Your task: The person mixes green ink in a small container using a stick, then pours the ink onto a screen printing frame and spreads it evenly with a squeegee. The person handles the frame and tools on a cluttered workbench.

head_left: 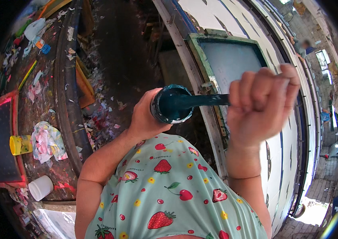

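Observation:
My left hand is wrapped round the side of a small round tub in front of my body. Dark teal paint coats its inside, and its rim is crusted with the same colour. A flat paint-covered stirring stick slants out of the tub to the right. My right hand, slightly blurred, has its fingers closed on the stick's outer end. The stick's lower end is down in the paint, hard to make out.
Right of me runs a long white table bearing a green-edged printing screen. On the stained bench at left are a stained rag, a yellow cup, a white cup and a red-edged screen. Scraps litter the floor.

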A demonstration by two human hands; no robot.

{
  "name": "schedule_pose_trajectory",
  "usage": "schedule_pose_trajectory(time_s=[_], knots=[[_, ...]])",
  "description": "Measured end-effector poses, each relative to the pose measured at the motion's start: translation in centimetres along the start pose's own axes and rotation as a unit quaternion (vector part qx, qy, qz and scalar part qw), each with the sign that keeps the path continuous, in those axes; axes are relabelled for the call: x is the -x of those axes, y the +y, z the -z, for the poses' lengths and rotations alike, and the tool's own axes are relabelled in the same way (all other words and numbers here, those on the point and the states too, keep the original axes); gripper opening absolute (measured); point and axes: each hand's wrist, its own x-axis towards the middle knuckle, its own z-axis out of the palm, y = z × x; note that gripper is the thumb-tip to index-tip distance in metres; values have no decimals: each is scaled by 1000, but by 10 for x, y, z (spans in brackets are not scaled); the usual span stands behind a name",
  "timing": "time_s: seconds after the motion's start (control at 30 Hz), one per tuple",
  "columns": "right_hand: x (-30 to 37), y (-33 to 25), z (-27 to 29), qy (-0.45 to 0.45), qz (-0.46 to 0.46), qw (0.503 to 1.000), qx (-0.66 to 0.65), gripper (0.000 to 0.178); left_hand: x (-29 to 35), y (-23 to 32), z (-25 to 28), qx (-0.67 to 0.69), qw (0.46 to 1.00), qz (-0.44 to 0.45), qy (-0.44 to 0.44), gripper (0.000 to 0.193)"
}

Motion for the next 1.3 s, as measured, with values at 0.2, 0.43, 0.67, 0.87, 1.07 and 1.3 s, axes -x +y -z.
schedule_pose_trajectory(time_s=[0.2, 0.43, 0.67, 0.87, 1.07, 1.3], knots=[[23, 34, -11, 27, -24, 999, 18, 21, -2, -3, -5, -23, 1000, -5, -2, 99], [45, 64, 7, 42, -16, 988, 148, 19, -7, 1, -9, -38, 999, 12, -16, 99], [4, -1, 4, -46, -20, 997, -55, 37, 0, 0, -2, -11, 1000, -2, -2, 95], [44, 46, 17, -98, -173, 979, -48, 40, 2, 4, -5, 14, 1000, 26, -6, 92], [4, 4, 19, -244, -126, 941, -200, 27, 1, 13, -1, 0, 999, -3, -39, 92], [7, 34, -7, -339, -67, 931, 117, 25, 0, 15, 1, -1, 999, -20, -27, 95]])
